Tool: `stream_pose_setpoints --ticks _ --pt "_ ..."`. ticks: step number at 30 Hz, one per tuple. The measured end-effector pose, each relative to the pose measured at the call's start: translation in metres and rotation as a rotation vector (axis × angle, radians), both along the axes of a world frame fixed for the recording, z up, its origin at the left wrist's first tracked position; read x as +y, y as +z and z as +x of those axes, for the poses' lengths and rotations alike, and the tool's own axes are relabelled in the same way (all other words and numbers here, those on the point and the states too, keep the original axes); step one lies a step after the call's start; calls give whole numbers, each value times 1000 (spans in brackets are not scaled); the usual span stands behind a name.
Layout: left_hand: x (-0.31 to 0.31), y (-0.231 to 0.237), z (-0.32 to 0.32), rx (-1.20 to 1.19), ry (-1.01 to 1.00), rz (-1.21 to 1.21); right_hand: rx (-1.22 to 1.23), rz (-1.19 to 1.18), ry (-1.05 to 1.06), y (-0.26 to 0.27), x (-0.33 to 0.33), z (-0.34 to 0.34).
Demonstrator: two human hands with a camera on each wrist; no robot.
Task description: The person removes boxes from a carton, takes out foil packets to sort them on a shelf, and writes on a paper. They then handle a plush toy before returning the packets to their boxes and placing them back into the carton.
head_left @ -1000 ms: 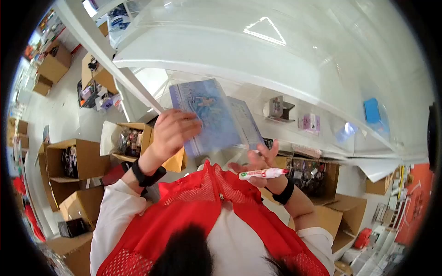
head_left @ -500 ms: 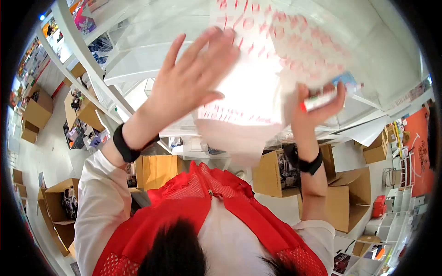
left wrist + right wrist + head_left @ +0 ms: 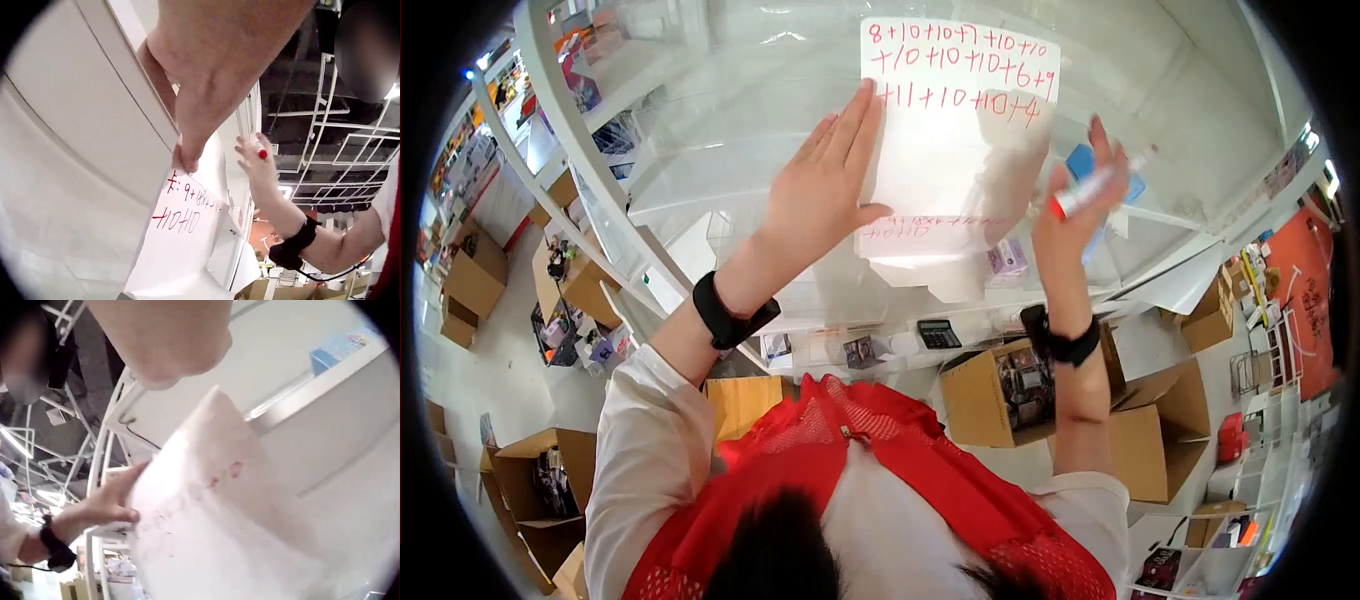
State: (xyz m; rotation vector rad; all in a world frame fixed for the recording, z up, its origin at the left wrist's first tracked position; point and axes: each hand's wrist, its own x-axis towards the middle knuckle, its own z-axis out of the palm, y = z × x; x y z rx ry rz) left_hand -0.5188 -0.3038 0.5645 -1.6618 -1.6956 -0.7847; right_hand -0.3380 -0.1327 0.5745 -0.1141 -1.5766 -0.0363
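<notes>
A white sheet of paper [image 3: 960,160] with rows of red handwritten numbers and plus signs lies against the white shelving. Its lower part, which bears more red writing, hangs in folds. My left hand [image 3: 820,195] rests flat along the sheet's left edge, fingers straight and thumb on the paper; the left wrist view shows the thumb [image 3: 189,156] at that edge. To the right of the sheet, my right hand [image 3: 1075,220] holds a white marker [image 3: 1090,190] with a red end between thumb and fingers, apart from the paper. The right wrist view shows the paper [image 3: 194,506] bent.
A blue box [image 3: 1130,185] stands behind the right hand. On a lower shelf are a calculator [image 3: 939,334] and a small purple box [image 3: 1006,258]. Cardboard boxes [image 3: 975,400] stand on the floor. A white post [image 3: 590,150] rises at the left.
The blue booklet seen earlier is out of view, and the white sheet lies in front. My left hand moved up, then slightly down to the sheet's edge. My right hand rose with the marker.
</notes>
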Motion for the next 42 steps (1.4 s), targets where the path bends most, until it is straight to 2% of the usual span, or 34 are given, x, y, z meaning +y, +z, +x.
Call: stream_pose_setpoints --ticks 1,3,6,10,14,17,18,21,24,27,33,36,39,40,42 --pt "0 0 1 -3 2 -4 108 49 68 0 -8 4" --pt "2 0 1 -10 0 1 -45 -4 175 -1 -45 13" --pt "2 -2 1 -19 -10 -7 -163 -23 519 -9 -50 -13" --pt "-1 1 2 -117 -15 -43 253 -560 797 -5 -58 -85" --pt "2 1 -2 -435 -114 66 331 -625 838 -15 -54 -95" --pt "15 0 -16 -1021 -451 131 180 -574 788 -19 -54 -92" --pt "17 7 -15 -1078 -424 185 152 -567 815 -21 -53 -92" --pt "18 19 -21 -1388 -476 22 76 -462 732 -28 -47 -94" --pt "14 28 -24 -1460 -442 -71 43 -489 733 -27 -49 -96" --pt "13 27 -24 -1437 -441 -91 -123 -333 523 -20 -50 -92" --pt "12 25 -24 -1405 -411 -85 71 -563 737 -20 -56 -97" --pt "12 26 -22 -1404 -416 -60 -87 -495 574 -18 -54 -91" --pt "13 25 -24 -1421 -399 -63 -19 -357 604 -26 -42 -95" --pt "13 24 -24 -1415 -393 -64 52 -453 655 -25 -43 -94" --pt "12 23 -25 -1403 -382 -62 22 -525 710 -20 -41 -89"
